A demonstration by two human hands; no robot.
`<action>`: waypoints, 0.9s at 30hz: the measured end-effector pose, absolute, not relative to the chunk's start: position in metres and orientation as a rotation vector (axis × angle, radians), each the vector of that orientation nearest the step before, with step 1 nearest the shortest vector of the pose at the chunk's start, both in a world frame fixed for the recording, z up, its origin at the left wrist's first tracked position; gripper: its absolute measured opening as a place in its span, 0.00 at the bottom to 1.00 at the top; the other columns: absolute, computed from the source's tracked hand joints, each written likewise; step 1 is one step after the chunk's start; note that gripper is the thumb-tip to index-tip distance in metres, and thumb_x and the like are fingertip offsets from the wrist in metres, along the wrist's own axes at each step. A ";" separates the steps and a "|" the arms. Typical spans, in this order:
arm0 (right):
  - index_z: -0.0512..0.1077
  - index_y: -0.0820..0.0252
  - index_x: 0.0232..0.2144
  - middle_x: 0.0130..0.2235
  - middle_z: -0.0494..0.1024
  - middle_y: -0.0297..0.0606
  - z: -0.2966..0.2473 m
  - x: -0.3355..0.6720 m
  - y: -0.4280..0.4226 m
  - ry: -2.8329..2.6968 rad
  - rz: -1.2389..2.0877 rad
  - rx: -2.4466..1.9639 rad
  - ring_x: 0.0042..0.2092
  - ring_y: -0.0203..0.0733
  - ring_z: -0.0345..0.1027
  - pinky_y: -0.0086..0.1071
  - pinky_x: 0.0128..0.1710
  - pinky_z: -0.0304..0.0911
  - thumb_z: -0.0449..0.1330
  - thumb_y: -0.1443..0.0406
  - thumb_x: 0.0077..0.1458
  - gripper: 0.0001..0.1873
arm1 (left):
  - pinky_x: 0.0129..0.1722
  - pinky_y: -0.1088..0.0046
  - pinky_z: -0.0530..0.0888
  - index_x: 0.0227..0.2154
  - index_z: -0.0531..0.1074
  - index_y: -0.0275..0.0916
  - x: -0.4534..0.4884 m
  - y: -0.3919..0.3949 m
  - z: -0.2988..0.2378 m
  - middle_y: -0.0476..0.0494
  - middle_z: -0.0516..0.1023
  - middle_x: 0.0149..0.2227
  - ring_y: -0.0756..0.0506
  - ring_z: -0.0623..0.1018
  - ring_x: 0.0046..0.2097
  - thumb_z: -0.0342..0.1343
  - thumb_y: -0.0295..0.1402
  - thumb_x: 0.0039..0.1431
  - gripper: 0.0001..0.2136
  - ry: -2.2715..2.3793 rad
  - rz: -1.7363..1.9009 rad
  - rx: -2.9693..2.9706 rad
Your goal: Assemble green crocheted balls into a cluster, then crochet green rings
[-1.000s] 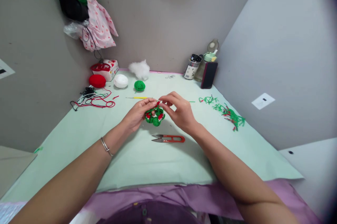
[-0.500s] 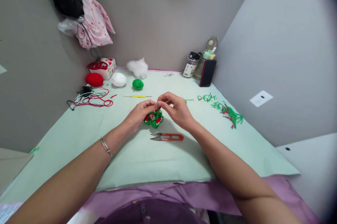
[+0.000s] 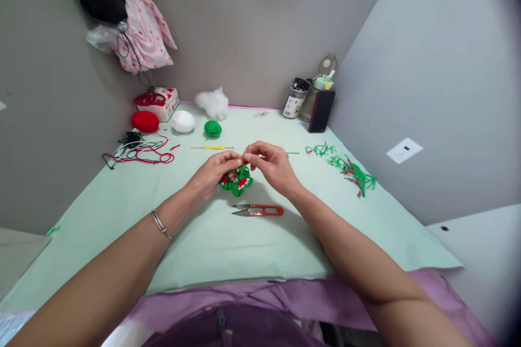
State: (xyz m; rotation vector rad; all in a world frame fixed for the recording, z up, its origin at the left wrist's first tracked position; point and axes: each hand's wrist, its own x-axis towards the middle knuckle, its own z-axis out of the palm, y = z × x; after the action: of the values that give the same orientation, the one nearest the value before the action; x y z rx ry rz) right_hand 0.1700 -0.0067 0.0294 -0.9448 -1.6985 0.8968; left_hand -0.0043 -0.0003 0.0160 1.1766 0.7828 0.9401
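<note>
1. Your left hand [image 3: 211, 174] pinches the green, red and white yarn piece [image 3: 237, 190] from its left side, seemingly to steady it over the pale-green surface [image 3: 211, 254].
2. Your right hand [image 3: 273, 168] pinches the piece's red top, fingertips drawn narrow, likely for fine control.
3. Orange-handled metal snips [image 3: 267, 210] lie just nearer you, probably for quick reach.
4. The slim yellow-handled hook [image 3: 214, 147] rests beyond, apparently out of your way.

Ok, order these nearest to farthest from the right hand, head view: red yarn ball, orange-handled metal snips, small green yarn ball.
1. Orange-handled metal snips: on the near side of the right hand.
2. Small green yarn ball: beyond it, to the left.
3. Red yarn ball: beyond too, farthest left.
</note>
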 end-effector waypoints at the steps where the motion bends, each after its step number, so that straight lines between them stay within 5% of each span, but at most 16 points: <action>1: 0.71 0.58 0.29 0.30 0.73 0.33 0.030 0.170 -0.005 -1.602 1.038 -0.936 0.29 0.35 0.64 0.32 0.32 0.64 0.64 0.59 0.55 0.09 | 0.24 0.75 0.60 0.30 0.74 0.36 -0.005 0.000 0.017 0.52 0.68 0.24 0.53 0.64 0.24 0.66 0.39 0.50 0.11 0.776 0.941 1.185; 8: 0.73 0.59 0.26 0.31 0.73 0.33 0.025 0.166 -0.001 -1.575 0.868 -0.942 0.31 0.35 0.64 0.31 0.32 0.62 0.66 0.58 0.52 0.11 | 0.25 0.77 0.59 0.38 0.73 0.41 -0.008 0.000 0.014 0.54 0.67 0.24 0.53 0.64 0.24 0.66 0.39 0.52 0.13 0.774 1.011 1.202; 14: 0.74 0.58 0.27 0.36 0.71 0.36 0.023 0.166 -0.001 -1.628 0.783 -0.936 0.35 0.36 0.66 0.31 0.33 0.64 0.66 0.57 0.52 0.10 | 0.24 0.77 0.59 0.34 0.76 0.39 -0.008 0.002 0.009 0.52 0.67 0.24 0.52 0.64 0.24 0.65 0.41 0.53 0.11 0.858 1.005 1.364; 20: 0.72 0.59 0.26 0.28 0.71 0.32 0.020 0.163 -0.002 -1.326 1.347 -0.966 0.30 0.35 0.64 0.33 0.35 0.64 0.67 0.59 0.48 0.11 | 0.23 0.76 0.60 0.28 0.75 0.39 -0.006 0.002 0.011 0.50 0.71 0.24 0.52 0.65 0.24 0.66 0.38 0.51 0.08 0.831 0.983 1.338; 25: 0.73 0.58 0.24 0.32 0.73 0.35 0.020 0.157 -0.005 -1.455 0.937 -0.963 0.35 0.38 0.65 0.33 0.37 0.63 0.67 0.59 0.47 0.10 | 0.23 0.77 0.60 0.27 0.74 0.39 -0.007 0.003 0.013 0.50 0.70 0.24 0.52 0.66 0.24 0.66 0.35 0.49 0.08 0.832 0.953 1.316; 27: 0.72 0.58 0.25 0.31 0.72 0.34 0.020 0.157 -0.006 -1.394 1.039 -0.970 0.33 0.37 0.64 0.32 0.36 0.63 0.66 0.59 0.47 0.10 | 0.23 0.76 0.58 0.28 0.74 0.39 -0.008 0.003 0.013 0.50 0.70 0.24 0.53 0.65 0.23 0.66 0.36 0.49 0.08 0.822 0.951 1.315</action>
State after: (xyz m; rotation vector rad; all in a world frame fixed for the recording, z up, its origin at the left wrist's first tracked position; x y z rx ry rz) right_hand 0.1567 -0.0056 0.0196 -0.9701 -1.3943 1.0390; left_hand -0.0078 0.0031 0.0134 1.3153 0.8221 0.9510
